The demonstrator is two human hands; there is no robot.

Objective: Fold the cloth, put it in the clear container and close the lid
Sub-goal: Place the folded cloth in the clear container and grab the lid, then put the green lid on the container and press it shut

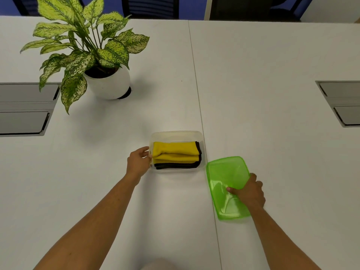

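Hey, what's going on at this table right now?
A person is packing a folded yellow cloth, which already lies in the clear container. The left hand steadies the container's left end, while the right hand grips the green lid, off to the right on the white table, not yet on.

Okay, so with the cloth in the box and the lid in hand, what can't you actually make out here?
Head view only:
- Right hand fingers under the green lid: hidden by hand and lid.
- Whether the lid is lifted or resting on the table: unclear.
- Left hand fingertips at the clear container wall: partly hidden.
- Lower layers of the folded cloth: covered by upper folds.
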